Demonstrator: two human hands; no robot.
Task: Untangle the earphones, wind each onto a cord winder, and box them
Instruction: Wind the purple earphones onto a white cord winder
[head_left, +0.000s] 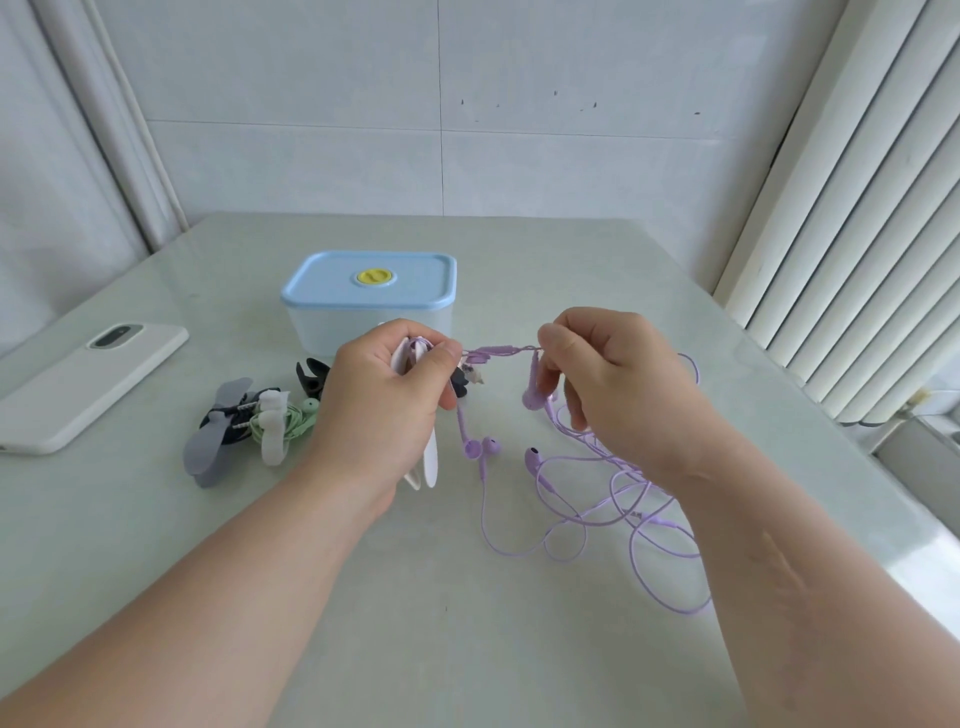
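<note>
Left hand (387, 395) grips a white cord winder (431, 465), thumb pinching the purple earphones (597, 499) cord against its top. Right hand (618, 384) pinches the same cord, which is taut between my hands. The rest lies tangled on the table (467, 649) under the right hand. Blue-lidded box (369, 291) just beyond the left hand, lid on. Wound sets (244, 421) left of it; phone (88, 379) farther left.

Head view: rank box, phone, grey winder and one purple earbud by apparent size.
1. phone and box: these look alike, and the frame edge cuts the phone, so they are not ranked.
2. grey winder
3. purple earbud
</note>
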